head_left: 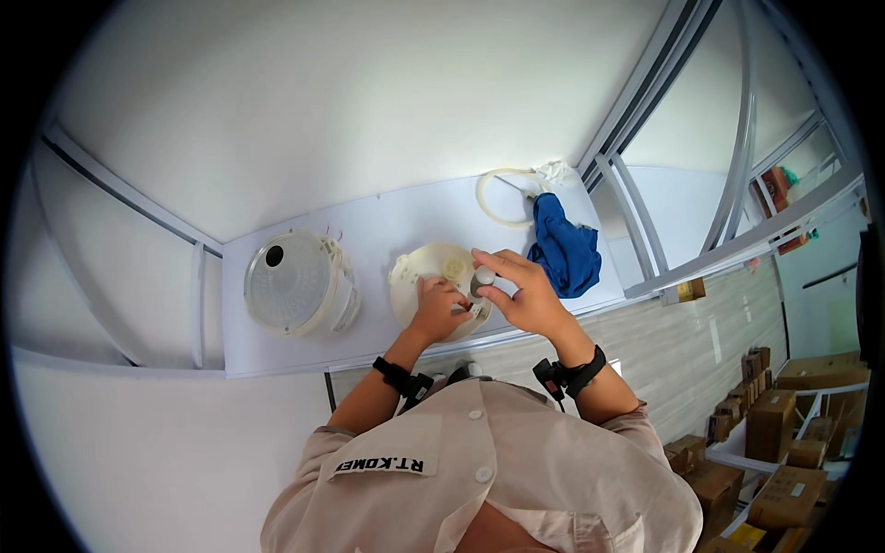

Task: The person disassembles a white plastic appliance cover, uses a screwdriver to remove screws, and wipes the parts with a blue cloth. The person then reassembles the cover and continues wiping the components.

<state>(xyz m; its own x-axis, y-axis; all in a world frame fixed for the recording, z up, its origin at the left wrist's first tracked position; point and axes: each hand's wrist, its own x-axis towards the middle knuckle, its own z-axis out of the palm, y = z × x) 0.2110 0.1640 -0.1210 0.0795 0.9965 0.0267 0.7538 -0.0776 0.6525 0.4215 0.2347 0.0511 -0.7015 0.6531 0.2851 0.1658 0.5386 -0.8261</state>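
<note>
A round cream plastic base lies on the white bench, with a raised circular piece on it. My left hand rests on the base, fingers curled at a small part that I cannot make out. My right hand grips a small grey cylindrical piece between thumb and fingers, above the base's right side, close to my left fingertips.
A round white housing with a grey top stands left on the bench. A pale hose loop, white cloth and blue cloth lie right. Metal frames flank the bench; cardboard boxes are stacked lower right.
</note>
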